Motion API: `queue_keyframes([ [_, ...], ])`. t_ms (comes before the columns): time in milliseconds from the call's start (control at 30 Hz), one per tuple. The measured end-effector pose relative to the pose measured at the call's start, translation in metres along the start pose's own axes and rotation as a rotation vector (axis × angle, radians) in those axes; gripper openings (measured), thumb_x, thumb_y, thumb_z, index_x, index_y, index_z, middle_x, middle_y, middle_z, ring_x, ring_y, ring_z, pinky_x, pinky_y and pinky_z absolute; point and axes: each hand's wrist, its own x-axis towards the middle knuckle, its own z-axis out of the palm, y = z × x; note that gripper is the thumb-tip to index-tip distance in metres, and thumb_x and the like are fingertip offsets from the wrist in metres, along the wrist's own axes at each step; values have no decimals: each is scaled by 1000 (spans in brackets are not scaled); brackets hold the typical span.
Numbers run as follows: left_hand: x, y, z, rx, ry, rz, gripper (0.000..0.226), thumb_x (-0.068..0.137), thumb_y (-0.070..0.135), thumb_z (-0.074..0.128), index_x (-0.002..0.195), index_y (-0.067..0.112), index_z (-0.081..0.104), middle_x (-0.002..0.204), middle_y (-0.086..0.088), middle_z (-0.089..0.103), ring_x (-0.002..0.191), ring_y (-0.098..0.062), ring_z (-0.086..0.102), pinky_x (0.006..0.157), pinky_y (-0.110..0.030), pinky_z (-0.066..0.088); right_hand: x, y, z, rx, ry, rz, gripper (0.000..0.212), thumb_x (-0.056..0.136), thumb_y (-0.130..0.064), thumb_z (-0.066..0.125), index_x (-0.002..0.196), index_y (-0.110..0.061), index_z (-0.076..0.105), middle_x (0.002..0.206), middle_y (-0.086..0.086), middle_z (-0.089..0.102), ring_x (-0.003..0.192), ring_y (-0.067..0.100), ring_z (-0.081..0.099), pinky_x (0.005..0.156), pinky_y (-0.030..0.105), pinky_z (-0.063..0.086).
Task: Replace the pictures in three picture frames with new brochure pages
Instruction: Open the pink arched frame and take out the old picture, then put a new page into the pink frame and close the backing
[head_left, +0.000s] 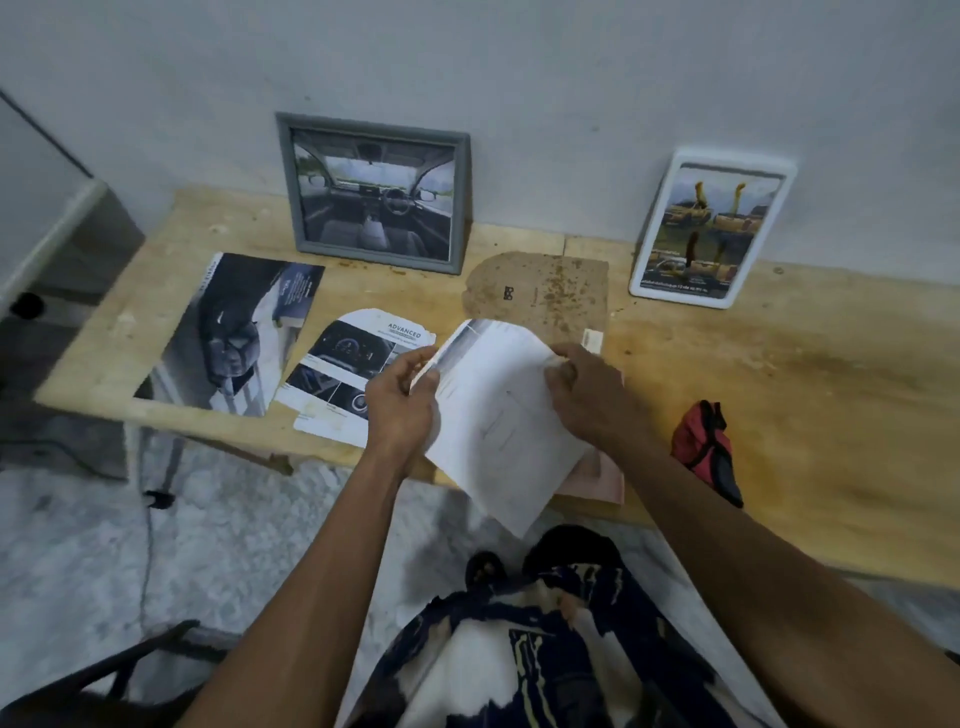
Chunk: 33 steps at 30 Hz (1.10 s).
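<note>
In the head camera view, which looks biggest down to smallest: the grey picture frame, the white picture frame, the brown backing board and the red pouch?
1. grey picture frame
2. white picture frame and brown backing board: these look alike, so I won't rank them.
3. red pouch, though it lies nearer the camera.

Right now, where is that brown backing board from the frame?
In the head view the brown backing board lies flat on the wooden table, near the wall, between the grey picture frame and the white picture frame, just beyond the held page.

Both forearms are reaching forward; left hand (402, 402) and right hand (584, 397) are pinching with fingers curled.
</note>
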Motion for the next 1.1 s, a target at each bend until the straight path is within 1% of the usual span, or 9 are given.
queue_keyframes([
  [67, 1, -1, -14, -40, 71, -60, 21, 93, 11, 67, 113, 18, 68, 95, 1, 68, 83, -9, 60, 80, -22, 51, 2, -5, 12, 65, -8, -2, 25, 97, -26, 52, 120, -19, 59, 111, 3, 66, 101, 22, 60, 80, 31, 44],
  [200, -15, -11, -30, -93, 143, -262, 32, 84, 32, 78, 106, 13, 66, 87, -7, 66, 66, -13, 57, 57, -23, 47, 0, -10, 24, 228, -47, 127, 20, 97, -27, 54, 113, -18, 62, 103, -1, 64, 97, 21, 58, 79, 29, 37],
  [300, -32, -24, -32, -119, 121, -338, 28, 83, 11, 80, 103, 17, 61, 88, -7, 70, 69, -16, 65, 61, -25, 52, -3, -10, 36, 369, -24, 286, 26, 91, -38, 55, 112, -25, 62, 109, -3, 65, 105, 24, 58, 98, 46, 45],
  [367, -39, -35, -32, -121, 143, -361, 41, 82, 0, 77, 113, 15, 56, 98, -11, 71, 82, -24, 68, 73, -33, 56, -3, -10, 47, 416, -52, 320, 23, 90, -39, 54, 107, -25, 62, 103, -5, 64, 104, 25, 58, 99, 50, 46],
  [467, -41, -41, -34, -91, 177, -366, 47, 84, -2, 73, 122, 15, 53, 104, -9, 69, 89, -25, 67, 78, -35, 55, -3, -12, 53, 461, -103, 361, 17, 93, -23, 52, 104, -18, 64, 98, -4, 65, 97, 21, 60, 91, 42, 51],
  [633, -14, -35, -60, 43, 192, -325, 44, 85, 1, 69, 123, 20, 56, 99, -5, 70, 85, -22, 65, 78, -38, 55, 0, -23, 65, 389, -211, 375, 30, 74, -16, 48, 93, -22, 70, 90, -4, 71, 87, 21, 64, 75, 39, 55],
  [733, 15, -30, -86, 140, 194, -265, 45, 82, 4, 72, 121, 21, 57, 101, -5, 67, 87, -22, 64, 81, -41, 56, 14, -43, 81, 353, -267, 320, 20, 75, -13, 50, 81, -19, 68, 76, -3, 67, 75, 20, 60, 61, 31, 47],
  [967, 112, -20, -178, 275, 210, -144, 40, 82, 2, 74, 116, 17, 58, 101, 1, 64, 96, -21, 61, 84, -31, 50, 66, -126, 161, 327, -227, 273, 16, 81, -7, 65, 90, -20, 63, 88, -2, 67, 87, 23, 65, 80, 43, 58],
  [1100, 165, -12, -242, 366, 182, -141, 39, 85, 2, 70, 118, 17, 58, 96, 4, 61, 92, -18, 57, 79, -28, 44, 84, -183, 218, 333, -189, 323, 16, 83, -4, 67, 95, -15, 65, 92, 4, 69, 84, 22, 65, 74, 38, 58],
])
